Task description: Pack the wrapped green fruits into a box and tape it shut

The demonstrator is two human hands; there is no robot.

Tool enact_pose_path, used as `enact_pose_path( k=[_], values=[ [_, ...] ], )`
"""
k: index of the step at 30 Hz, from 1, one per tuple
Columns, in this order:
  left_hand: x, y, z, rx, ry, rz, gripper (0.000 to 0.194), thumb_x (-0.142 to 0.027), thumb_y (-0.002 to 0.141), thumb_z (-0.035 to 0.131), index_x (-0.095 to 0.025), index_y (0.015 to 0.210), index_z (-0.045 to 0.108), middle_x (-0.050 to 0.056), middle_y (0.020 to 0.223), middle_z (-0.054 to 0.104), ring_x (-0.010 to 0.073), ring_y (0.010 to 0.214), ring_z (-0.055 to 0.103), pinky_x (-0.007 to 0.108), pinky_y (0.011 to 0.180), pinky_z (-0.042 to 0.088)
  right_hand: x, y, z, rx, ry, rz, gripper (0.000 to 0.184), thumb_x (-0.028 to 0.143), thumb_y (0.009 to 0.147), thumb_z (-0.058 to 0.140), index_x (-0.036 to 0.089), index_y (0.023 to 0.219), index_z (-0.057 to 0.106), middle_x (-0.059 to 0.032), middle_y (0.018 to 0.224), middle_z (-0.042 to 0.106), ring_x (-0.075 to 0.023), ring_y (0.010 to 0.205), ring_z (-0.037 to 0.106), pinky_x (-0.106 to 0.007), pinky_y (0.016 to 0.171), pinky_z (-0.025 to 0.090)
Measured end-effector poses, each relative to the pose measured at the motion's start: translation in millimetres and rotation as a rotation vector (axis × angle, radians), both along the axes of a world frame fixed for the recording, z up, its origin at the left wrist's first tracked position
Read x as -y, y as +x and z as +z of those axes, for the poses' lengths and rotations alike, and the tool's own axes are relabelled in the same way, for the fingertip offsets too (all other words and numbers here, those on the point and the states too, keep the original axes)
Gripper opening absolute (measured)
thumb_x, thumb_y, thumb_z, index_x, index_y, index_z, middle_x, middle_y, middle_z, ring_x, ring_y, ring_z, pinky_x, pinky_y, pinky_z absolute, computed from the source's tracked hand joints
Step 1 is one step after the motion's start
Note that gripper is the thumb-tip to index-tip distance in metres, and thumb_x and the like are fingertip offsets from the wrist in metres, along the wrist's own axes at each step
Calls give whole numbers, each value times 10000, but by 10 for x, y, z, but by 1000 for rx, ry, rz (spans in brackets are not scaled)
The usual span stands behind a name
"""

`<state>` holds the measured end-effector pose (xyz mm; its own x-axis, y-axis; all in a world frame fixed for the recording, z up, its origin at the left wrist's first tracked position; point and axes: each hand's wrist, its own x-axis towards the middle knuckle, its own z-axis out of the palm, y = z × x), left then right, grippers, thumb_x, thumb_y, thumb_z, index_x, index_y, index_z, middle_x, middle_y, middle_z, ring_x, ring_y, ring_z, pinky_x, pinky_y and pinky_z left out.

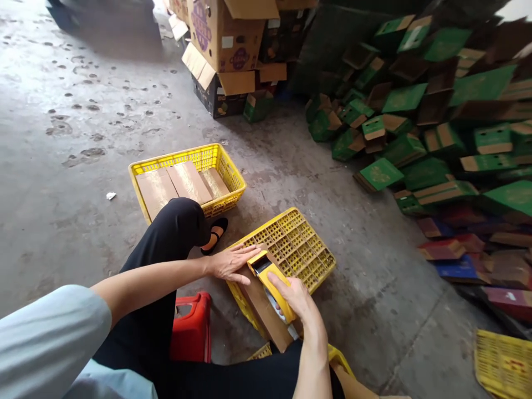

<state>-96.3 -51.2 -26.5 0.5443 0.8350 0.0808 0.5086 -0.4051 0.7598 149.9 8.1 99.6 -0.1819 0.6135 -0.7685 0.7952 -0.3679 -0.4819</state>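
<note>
My right hand (293,296) grips a yellow tape dispenser (277,287), whose head rests at the far end of a brown cardboard box (266,316). My left hand (230,264) lies flat with fingers stretched out across that same end, close to the dispenser's head. Beneath the box is a yellow plastic crate (305,246), its slotted face upward. Part of the box's near end is hidden by my leg and right arm.
Left of centre, a yellow basket (189,152) holds several taped brown boxes (189,180). A red plastic stool (193,327) stands by my leg. Large cartons (235,44) are stacked behind. Green boxes (405,141) lie piled at right, above another yellow crate (502,363).
</note>
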Motion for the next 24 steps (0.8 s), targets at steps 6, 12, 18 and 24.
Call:
enact_pose_path(
  k=[6,12,18,24],
  values=[
    [16,44,27,-155,72,33,960,-710,1020,429,-213,1706,-23,132,1757,145,308,1631,104,488,1324,74,29,83,31,-114,13,-5,485,616,877,677,192,641,659,-106,521,666,-231,428,639,-329,419,517],
    [16,61,44,-209,84,52,949,-722,1027,382,-186,1705,-11,153,1744,194,312,1635,72,519,1316,62,169,354,130,-100,34,-21,397,538,855,694,203,652,635,-62,540,660,-193,454,638,-288,449,523],
    [70,88,59,-277,146,55,892,-740,1027,342,-253,1708,34,101,1745,215,320,1637,34,572,1304,25,206,421,102,-157,43,-48,402,562,810,729,200,660,637,-39,549,632,-190,472,628,-308,463,535],
    [116,258,115,-314,281,-13,1180,-853,892,500,-108,1699,69,217,1730,184,371,1625,102,535,1318,70,197,419,35,-204,85,-22,437,591,816,712,196,643,641,-34,536,613,-175,446,596,-291,444,499]
  ],
)
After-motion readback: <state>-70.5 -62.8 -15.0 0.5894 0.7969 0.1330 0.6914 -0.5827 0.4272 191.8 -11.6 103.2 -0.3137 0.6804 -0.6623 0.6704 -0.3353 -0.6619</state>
